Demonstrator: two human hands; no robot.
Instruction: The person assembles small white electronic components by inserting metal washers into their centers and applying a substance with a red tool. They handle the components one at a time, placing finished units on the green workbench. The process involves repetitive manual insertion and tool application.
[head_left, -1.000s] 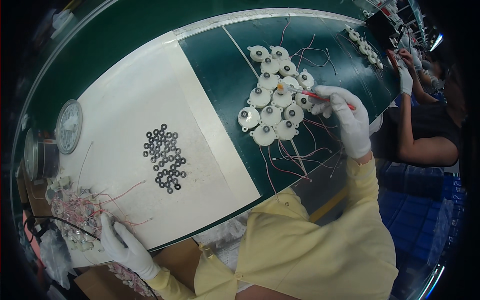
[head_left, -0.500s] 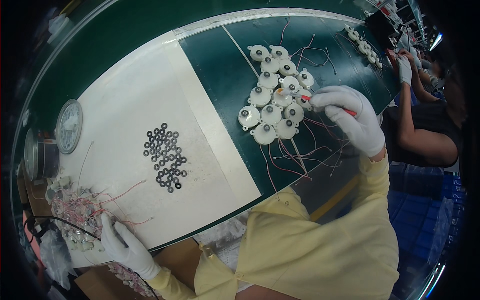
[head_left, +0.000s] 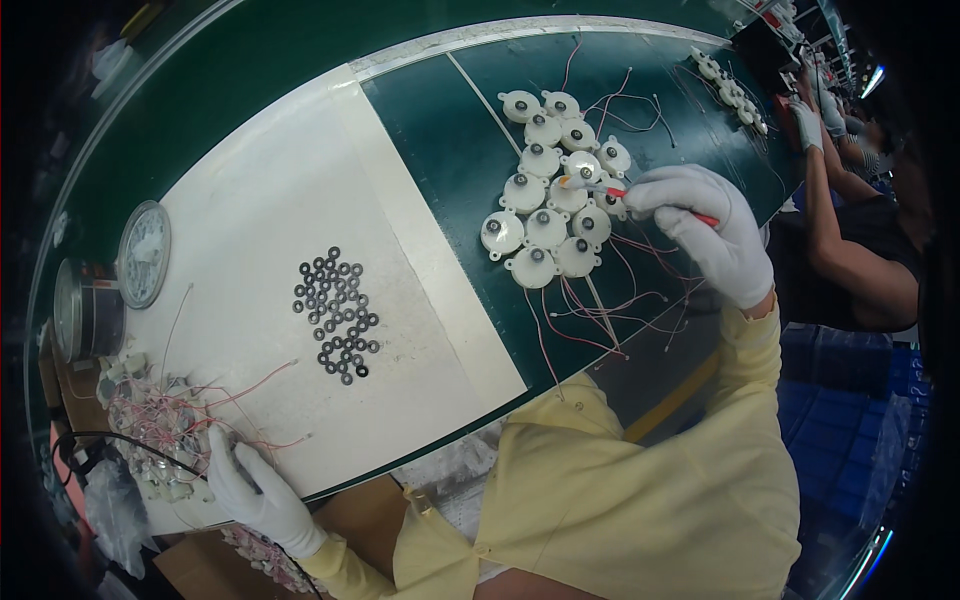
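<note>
The right hand (head_left: 710, 240), in a white glove, is closed around a red-handled brush (head_left: 610, 190) whose pale tip touches one of the white round parts (head_left: 550, 200) clustered on the dark green belt (head_left: 440, 150). About a dozen of these parts lie touching one another, each with a small hub in the middle and thin pink wires (head_left: 610, 310) trailing toward the person.

The left hand (head_left: 250, 490), also gloved, rests with fingers spread and loosely curled on a tangle of wired parts (head_left: 150, 420) at the near left edge of the counter; it clamps on nothing that I can make out.

Risks, as I judge them: the parts sit packed together, so a push from the brush could shove a neighbour out of place or flip it. The loose wires cross each other just below the cluster and near the right wrist, and a sleeve could snag one and drag a part along.

On the white mat (head_left: 250, 220) lies a loose heap of small black rings (head_left: 335, 315), well apart from both hands. A round dial (head_left: 143, 253) and a metal tin (head_left: 85, 310) stand at the far left. Farther along the belt another person's gloved hand (head_left: 808, 122) works near more white parts (head_left: 730, 95).
</note>
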